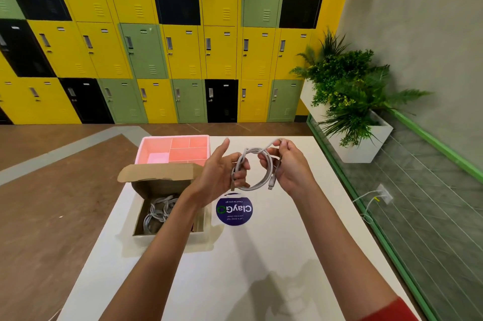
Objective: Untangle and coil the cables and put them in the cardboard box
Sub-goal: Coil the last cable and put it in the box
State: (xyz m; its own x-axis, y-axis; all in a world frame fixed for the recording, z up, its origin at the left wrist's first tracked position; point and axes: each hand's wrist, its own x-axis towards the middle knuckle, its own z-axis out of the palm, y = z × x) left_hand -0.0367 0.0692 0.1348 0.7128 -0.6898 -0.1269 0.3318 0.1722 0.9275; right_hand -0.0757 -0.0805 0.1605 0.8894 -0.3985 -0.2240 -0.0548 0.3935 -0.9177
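Table point(261, 255) bears your open box point(162, 184) at its left edge, coiled cables point(156, 213) already inside. Above it, just right of the box, your left hand point(219, 174) curls its fingers round one side of a grey cable point(257, 176) loop, thumb raised; your right hand point(290, 166) pinches the top strand. Coiling looks nearly finished; next you would likely tuck the hanging plug point(270, 186) and lower the coil into the box

My left forearm point(167, 218) covers the cardboard box's point(140, 212) right side, hiding some coiled cables point(156, 213) inside. Right of the box, my left hand's point(218, 175) fingers point(243, 184) hide part of the held cable point(264, 179).
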